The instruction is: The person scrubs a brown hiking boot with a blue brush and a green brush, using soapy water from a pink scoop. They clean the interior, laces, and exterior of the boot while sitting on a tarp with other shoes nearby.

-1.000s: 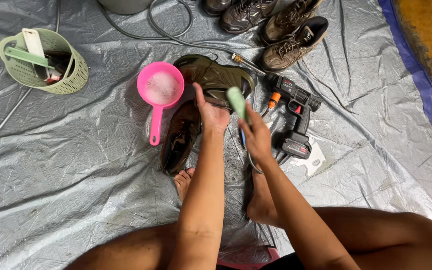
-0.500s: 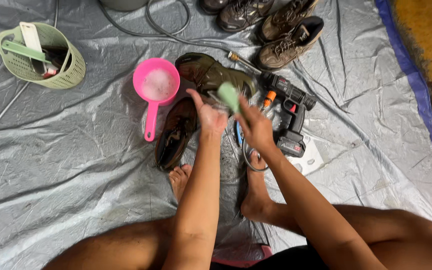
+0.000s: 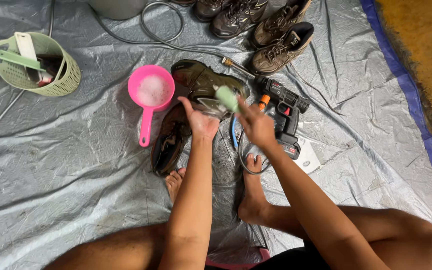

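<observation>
My left hand point(image 3: 199, 119) grips an olive-brown shoe point(image 3: 203, 82) by its tongue and holds it up off the grey tarp. My right hand point(image 3: 256, 125) is shut on a pale green brush point(image 3: 226, 98) whose head rests on the shoe's opening. A second, dark brown shoe point(image 3: 170, 140) lies on the tarp just below and left of my left hand. A pink ladle point(image 3: 150, 95) full of soapy foam sits left of the held shoe.
A black cordless power tool point(image 3: 283, 112) with an orange nozzle lies right of my hands, with a grey hose point(image 3: 161, 37) running to it. Several brown shoes point(image 3: 271, 37) stand at the back. A green basket point(image 3: 36, 65) with brushes sits far left. My bare feet point(image 3: 248, 190) rest on the tarp point(image 3: 66, 190).
The brush has slid a little along the shoe's opening and my left hand has shifted its grip on the shoe. The view has drifted slightly; nothing else has moved.
</observation>
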